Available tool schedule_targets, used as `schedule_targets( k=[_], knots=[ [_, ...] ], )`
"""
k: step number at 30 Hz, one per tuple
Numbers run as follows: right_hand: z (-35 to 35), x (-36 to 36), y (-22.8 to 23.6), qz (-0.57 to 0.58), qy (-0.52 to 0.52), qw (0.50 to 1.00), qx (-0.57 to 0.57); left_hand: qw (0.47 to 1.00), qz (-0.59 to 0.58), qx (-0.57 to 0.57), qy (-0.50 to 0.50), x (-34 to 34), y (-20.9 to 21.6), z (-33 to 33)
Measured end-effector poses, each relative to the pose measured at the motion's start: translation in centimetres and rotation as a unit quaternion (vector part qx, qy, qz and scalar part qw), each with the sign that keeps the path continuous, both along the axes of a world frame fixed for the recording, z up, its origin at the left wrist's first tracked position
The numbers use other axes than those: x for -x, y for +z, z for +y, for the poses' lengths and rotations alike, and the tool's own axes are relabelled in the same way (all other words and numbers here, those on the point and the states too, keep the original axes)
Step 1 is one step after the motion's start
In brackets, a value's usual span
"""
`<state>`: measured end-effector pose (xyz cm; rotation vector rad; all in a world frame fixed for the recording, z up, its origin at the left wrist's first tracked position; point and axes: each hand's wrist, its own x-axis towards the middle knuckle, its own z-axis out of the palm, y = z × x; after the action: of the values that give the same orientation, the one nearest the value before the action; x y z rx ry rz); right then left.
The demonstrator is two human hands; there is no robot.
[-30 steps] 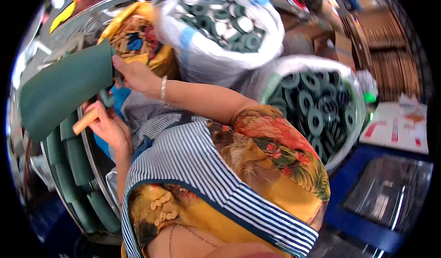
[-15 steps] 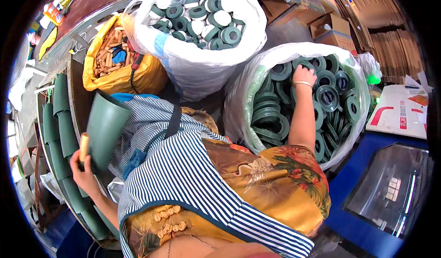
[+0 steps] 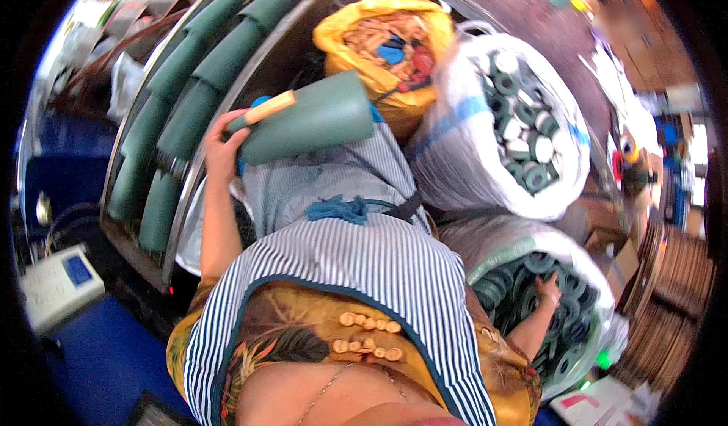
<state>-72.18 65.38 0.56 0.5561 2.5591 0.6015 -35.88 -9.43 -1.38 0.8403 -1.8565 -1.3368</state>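
Green plastic tube (image 3: 322, 123) and tan cylindrical rod (image 3: 271, 107) share our left grip (image 3: 222, 147), perhaps freeing our right grip (image 3: 548, 289), closure unclear, amid flat green rings (image 3: 494, 286).

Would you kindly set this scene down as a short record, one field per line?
Left hand: the hand holds a green tube with a tan stick against it
Right hand: the hand is among green rings in an open bag; grip unclear
Beyond the tube: yellow bag of tan pieces
Left side: more green tubes, in two rows
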Motion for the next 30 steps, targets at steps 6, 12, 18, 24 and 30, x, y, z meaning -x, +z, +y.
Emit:
schedule_targets(
  k=[6,12,18,24,30],
  knots=[
    [-6.6,-0.5,5.7,0.160,-0.042,0.984,0.061,0.990,0.107,-0.054,0.069,-0.7,0.1,0.9],
    [-29.7,-0.9,14.6,0.191,0.135,0.682,0.693,0.964,0.213,-0.119,0.108,-1.4,2.2,2.7],
    [-54.3,-9.6,11.7,-0.043,0.351,0.445,0.823,0.956,0.265,-0.092,0.089,-0.8,6.0,5.1],
    [-57.5,-11.3,10.7,0.050,0.406,0.297,0.863,0.956,0.271,-0.054,0.102,-1.7,7.5,3.7],
    [-56.7,-10.4,11.3,0.111,0.441,0.313,0.834,0.947,0.294,-0.123,0.042,0.7,9.2,2.3]
  ],
)
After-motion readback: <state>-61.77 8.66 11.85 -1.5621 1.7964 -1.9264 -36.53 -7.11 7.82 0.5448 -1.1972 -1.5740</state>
